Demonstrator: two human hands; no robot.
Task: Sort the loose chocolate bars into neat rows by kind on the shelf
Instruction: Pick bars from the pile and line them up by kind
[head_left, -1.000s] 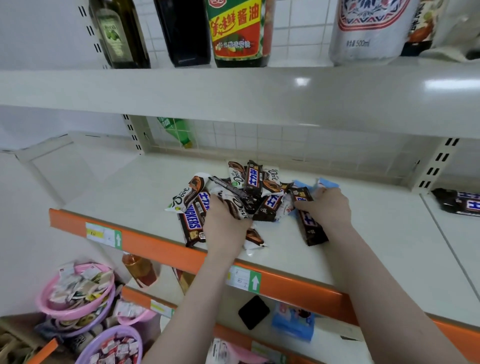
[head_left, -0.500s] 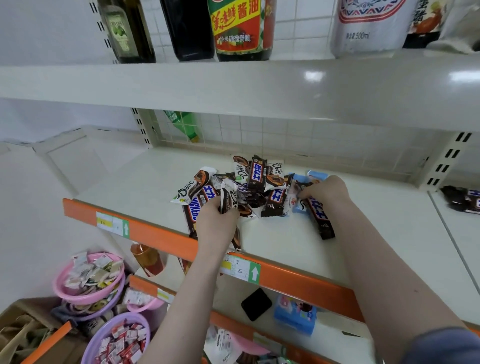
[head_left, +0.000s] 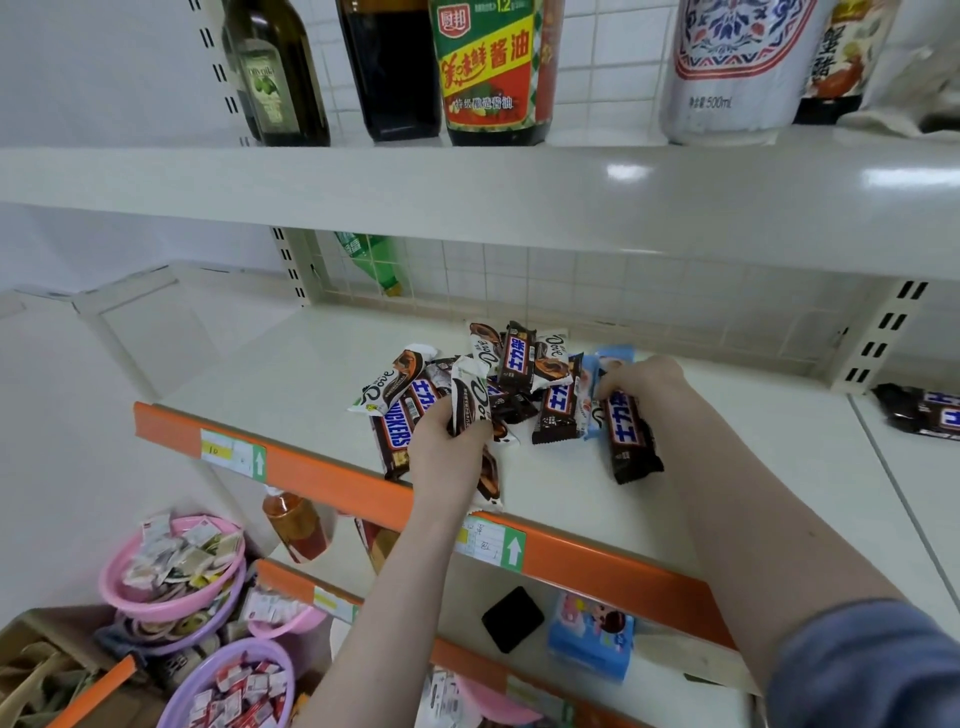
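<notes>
A loose heap of chocolate bars (head_left: 519, 379) lies on the middle of the white shelf (head_left: 291, 364): brown Snickers bars and white Dove bars, mixed and overlapping. My left hand (head_left: 449, 447) grips a white Dove bar (head_left: 470, 400) at the heap's front, lifted upright; another Dove bar (head_left: 491, 480) pokes out below the hand. My right hand (head_left: 641, 382) pinches the top end of a brown Snickers bar (head_left: 631, 441) that lies at the heap's right side. Light blue wrappers (head_left: 613, 356) show behind that hand.
More Snickers bars (head_left: 922, 413) lie on the neighbouring shelf at the right. An orange rail (head_left: 322, 467) with price tags edges the shelf front. Bottles (head_left: 488, 73) stand on the shelf above. Pink and purple bowls (head_left: 176, 571) of small packets sit lower left; a blue packet (head_left: 592, 642) lies below.
My left hand has lifted the Dove bar upright out of the heap. My right hand has slid to the top end of the Snickers bar.
</notes>
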